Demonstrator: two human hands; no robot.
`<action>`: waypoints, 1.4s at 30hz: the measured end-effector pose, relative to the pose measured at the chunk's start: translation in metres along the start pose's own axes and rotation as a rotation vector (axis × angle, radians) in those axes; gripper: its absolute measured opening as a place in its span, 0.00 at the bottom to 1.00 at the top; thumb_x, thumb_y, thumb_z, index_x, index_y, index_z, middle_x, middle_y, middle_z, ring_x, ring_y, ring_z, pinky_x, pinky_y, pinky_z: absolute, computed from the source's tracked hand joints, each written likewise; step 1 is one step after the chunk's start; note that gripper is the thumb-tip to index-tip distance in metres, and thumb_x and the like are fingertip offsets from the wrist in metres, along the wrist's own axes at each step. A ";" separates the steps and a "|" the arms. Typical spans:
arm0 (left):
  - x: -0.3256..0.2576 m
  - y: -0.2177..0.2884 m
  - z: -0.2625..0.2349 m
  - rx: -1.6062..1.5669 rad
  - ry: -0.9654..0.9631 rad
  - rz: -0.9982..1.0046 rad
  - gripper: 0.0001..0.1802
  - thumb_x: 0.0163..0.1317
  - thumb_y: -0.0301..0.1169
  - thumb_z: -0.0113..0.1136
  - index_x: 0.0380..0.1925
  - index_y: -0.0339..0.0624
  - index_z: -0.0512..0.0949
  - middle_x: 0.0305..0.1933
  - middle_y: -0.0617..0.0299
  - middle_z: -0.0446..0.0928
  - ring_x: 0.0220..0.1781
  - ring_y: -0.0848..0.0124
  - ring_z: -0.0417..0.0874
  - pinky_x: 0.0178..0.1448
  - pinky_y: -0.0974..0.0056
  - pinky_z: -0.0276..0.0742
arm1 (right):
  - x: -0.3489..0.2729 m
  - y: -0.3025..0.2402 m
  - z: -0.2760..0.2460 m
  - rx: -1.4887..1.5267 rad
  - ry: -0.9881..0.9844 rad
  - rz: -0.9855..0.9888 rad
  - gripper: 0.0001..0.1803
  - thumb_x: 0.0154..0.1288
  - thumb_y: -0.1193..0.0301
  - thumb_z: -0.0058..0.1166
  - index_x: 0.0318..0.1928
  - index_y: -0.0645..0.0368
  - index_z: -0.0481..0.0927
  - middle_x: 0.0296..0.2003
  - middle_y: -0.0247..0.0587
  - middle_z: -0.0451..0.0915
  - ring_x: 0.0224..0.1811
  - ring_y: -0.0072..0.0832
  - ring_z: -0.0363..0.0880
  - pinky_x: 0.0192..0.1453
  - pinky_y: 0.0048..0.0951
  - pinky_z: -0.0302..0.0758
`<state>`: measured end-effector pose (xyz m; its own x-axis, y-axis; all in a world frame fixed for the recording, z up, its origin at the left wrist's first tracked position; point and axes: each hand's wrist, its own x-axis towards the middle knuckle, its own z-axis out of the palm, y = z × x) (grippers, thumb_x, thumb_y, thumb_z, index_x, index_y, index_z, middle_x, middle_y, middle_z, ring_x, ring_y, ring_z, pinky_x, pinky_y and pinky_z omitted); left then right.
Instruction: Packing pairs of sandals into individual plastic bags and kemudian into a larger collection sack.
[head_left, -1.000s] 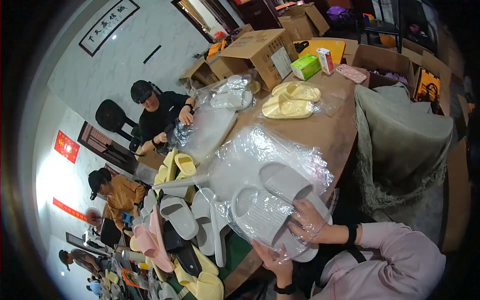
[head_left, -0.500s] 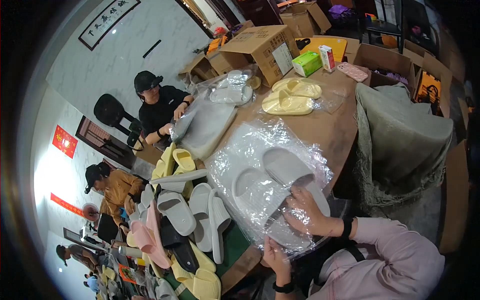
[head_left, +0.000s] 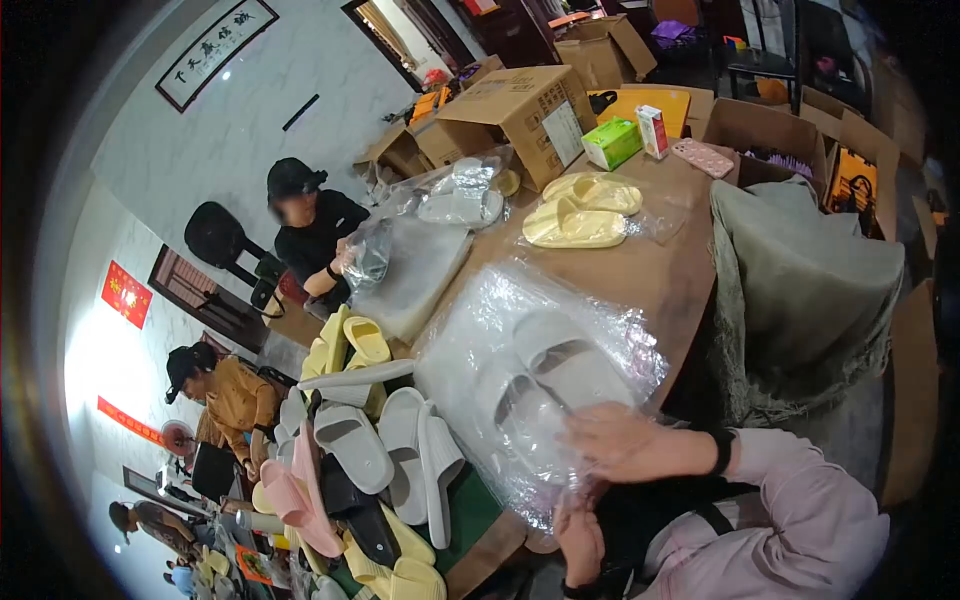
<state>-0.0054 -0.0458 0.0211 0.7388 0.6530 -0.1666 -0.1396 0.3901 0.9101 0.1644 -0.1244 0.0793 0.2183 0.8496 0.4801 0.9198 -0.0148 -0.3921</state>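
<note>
A pair of light grey slippers [head_left: 585, 375] lies inside a clear plastic bag [head_left: 535, 480], on top of a stack of clear plastic bags [head_left: 480, 325] at the near side of the table. My right hand [head_left: 630, 445] rests over the near end of the bagged slippers, its fingers stretched to the left and slightly blurred. At the bag's near corner is my left hand [head_left: 580, 540], its fingers closed on the plastic edge. Glare on the film partly hides the slippers' near ends.
Loose slippers in grey, pink [head_left: 300, 500], black [head_left: 365, 520] and yellow [head_left: 368, 340] are heaped at left. Bagged yellow slippers [head_left: 580, 210], a cardboard box [head_left: 520, 105] and a phone [head_left: 703, 158] sit farther back. A co-worker [head_left: 310, 235] handles a bag across the table; a cloth-covered object [head_left: 800, 280] stands at right.
The slippers have slid nearer to me and sit deeper in the plastic. My right hand has moved down and right, and my left hand has moved down with the bag's edge.
</note>
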 end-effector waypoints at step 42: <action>0.011 0.028 -0.010 0.808 -0.203 0.278 0.12 0.67 0.25 0.54 0.47 0.37 0.81 0.55 0.49 0.78 0.57 0.60 0.78 0.57 0.63 0.75 | 0.068 0.188 -0.082 -0.368 0.822 0.355 0.24 0.50 0.78 0.53 0.52 0.53 0.78 0.55 0.46 0.74 0.60 0.47 0.68 0.64 0.50 0.60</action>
<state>-0.0072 -0.0212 0.0409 0.8614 0.4977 0.1016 0.1208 -0.3949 0.9108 0.3793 -0.1127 0.1028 0.5347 0.1313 0.8348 0.7701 -0.4824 -0.4174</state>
